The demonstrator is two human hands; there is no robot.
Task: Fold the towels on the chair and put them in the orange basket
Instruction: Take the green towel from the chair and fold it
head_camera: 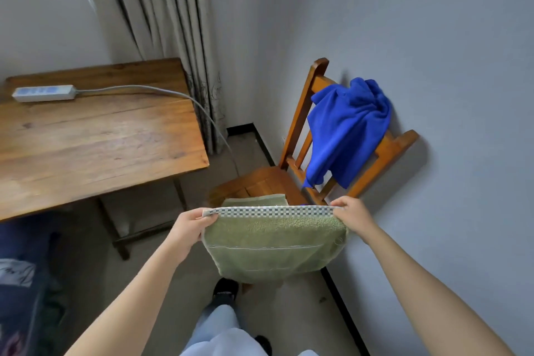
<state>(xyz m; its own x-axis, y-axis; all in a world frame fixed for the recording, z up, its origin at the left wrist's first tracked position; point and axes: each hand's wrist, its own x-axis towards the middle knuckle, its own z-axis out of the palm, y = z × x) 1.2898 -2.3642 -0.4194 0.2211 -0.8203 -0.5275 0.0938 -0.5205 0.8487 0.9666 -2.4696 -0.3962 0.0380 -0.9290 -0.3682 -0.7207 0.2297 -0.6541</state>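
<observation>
A green towel (271, 243) with a blue-and-white checked border hangs stretched in the air in front of the wooden chair (265, 182). My left hand (190, 225) pinches its top left corner and my right hand (351, 217) pinches its top right corner. Part of the towel lies behind, over the chair seat. A crumpled blue towel (346, 130) is draped over the chair's backrest, above and to the right of my hands. No orange basket is in view.
A wooden table (95, 139) stands to the left with a white power strip (43, 93) and its cable running off the edge. Curtains (161, 23) hang behind. The wall (433, 66) is close on the right. My feet and legs are below the towel.
</observation>
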